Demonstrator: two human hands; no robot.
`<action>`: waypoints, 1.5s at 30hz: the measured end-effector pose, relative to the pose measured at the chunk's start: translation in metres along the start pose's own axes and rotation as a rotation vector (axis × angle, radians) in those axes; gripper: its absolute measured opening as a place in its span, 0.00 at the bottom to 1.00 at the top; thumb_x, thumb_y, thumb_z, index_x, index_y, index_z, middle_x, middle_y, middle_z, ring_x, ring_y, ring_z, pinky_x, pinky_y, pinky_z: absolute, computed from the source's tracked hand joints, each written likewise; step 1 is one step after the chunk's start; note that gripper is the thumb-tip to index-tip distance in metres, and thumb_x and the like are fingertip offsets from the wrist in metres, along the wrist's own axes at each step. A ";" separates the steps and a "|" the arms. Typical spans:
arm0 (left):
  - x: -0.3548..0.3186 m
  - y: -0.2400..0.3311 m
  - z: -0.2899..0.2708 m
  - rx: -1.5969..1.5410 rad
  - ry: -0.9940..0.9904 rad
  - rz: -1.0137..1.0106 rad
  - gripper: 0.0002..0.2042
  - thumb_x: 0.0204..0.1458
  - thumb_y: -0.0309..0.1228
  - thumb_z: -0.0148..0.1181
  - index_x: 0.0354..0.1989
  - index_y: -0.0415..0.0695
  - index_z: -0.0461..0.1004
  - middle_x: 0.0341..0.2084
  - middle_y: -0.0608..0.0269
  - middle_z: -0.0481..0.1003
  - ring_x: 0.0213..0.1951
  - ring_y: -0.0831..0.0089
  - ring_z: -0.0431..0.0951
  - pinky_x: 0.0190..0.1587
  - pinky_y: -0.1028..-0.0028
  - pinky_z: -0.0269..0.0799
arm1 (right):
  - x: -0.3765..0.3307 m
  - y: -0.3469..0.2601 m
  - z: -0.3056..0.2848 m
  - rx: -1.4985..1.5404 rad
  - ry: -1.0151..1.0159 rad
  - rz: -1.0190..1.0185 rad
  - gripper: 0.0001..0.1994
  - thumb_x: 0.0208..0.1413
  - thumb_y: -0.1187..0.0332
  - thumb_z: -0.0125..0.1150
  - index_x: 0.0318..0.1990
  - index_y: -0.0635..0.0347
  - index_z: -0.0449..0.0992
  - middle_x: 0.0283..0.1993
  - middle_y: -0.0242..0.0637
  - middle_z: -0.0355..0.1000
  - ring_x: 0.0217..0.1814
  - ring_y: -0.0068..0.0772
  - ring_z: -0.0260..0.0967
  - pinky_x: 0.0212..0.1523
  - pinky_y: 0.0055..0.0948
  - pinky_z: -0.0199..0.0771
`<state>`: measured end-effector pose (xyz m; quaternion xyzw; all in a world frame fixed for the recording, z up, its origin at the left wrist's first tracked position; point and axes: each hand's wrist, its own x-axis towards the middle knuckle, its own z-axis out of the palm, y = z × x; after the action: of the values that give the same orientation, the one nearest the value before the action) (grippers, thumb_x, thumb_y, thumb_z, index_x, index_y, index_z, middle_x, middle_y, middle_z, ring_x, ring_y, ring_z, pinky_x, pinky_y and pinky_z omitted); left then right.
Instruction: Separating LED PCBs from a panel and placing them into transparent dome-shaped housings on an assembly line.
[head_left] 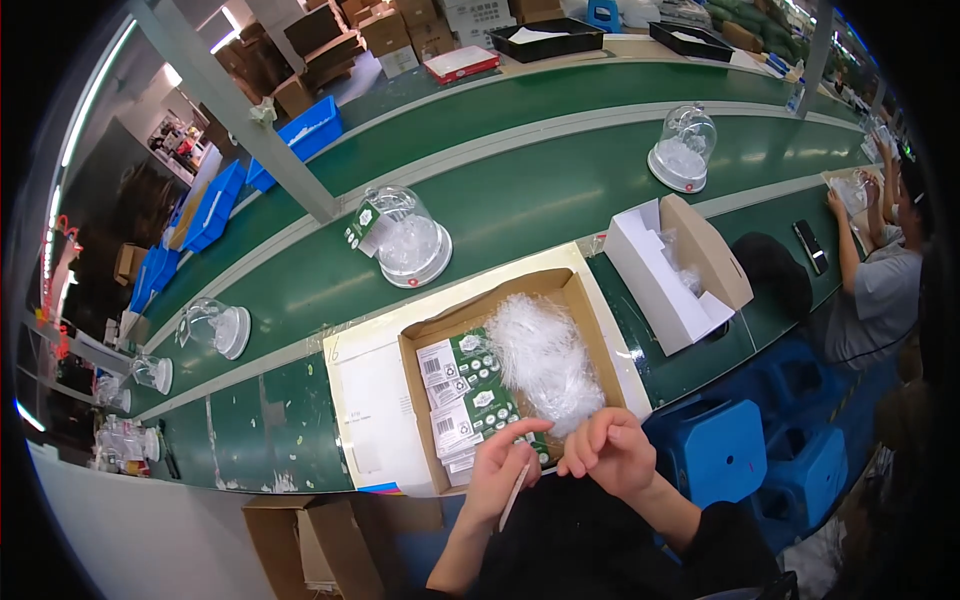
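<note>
My left hand [503, 462] is closed at the near edge of an open cardboard tray [408, 365], its index finger stretched toward the right hand. A thin pale strip [515, 497] sticks out below its fingers. My right hand [617, 455] is close by, fingers curled with the tips pinched together; whatever is between them is too small to make out. Beneath the hands, the tray holds a tangled heap of clear plastic strands [548, 360] on its right side. Green-and-white printed cards [478, 410] lie stacked on its left.
Clear domes on white bases, one with a green card [412, 250], another farther right [684, 150], stand along the green conveyor [540, 215]. An open white box [655, 280] sits right of the tray. Blue stools [715, 450] stand lower right; a co-worker [875, 290] works beyond.
</note>
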<state>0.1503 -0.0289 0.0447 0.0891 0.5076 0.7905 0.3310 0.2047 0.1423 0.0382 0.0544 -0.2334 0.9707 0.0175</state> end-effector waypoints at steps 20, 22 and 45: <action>-0.010 -0.013 0.002 0.580 -0.051 0.064 0.10 0.62 0.28 0.50 0.39 0.36 0.76 0.20 0.64 0.74 0.24 0.82 0.71 0.27 0.78 0.66 | 0.029 -0.015 0.009 -1.014 -0.198 0.228 0.09 0.51 0.76 0.63 0.41 0.65 0.79 0.48 0.40 0.74 0.51 0.33 0.71 0.53 0.30 0.70; -0.009 -0.014 0.004 0.604 -0.059 0.090 0.09 0.61 0.27 0.50 0.41 0.36 0.76 0.21 0.62 0.76 0.25 0.81 0.72 0.27 0.76 0.67 | 0.028 -0.015 0.007 -1.018 -0.250 0.209 0.08 0.52 0.77 0.62 0.41 0.65 0.80 0.47 0.40 0.74 0.50 0.32 0.72 0.52 0.29 0.70; 0.000 -0.006 -0.007 0.889 0.495 0.365 0.10 0.61 0.25 0.51 0.49 0.38 0.69 0.22 0.59 0.72 0.23 0.72 0.72 0.27 0.71 0.67 | 0.002 -0.001 0.016 -1.234 0.084 0.082 0.06 0.53 0.79 0.61 0.38 0.66 0.81 0.46 0.45 0.76 0.45 0.33 0.76 0.46 0.26 0.74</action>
<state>0.1496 -0.0324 0.0364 0.1182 0.8324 0.5413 -0.0108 0.2045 0.1360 0.0530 -0.0129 -0.7528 0.6579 0.0177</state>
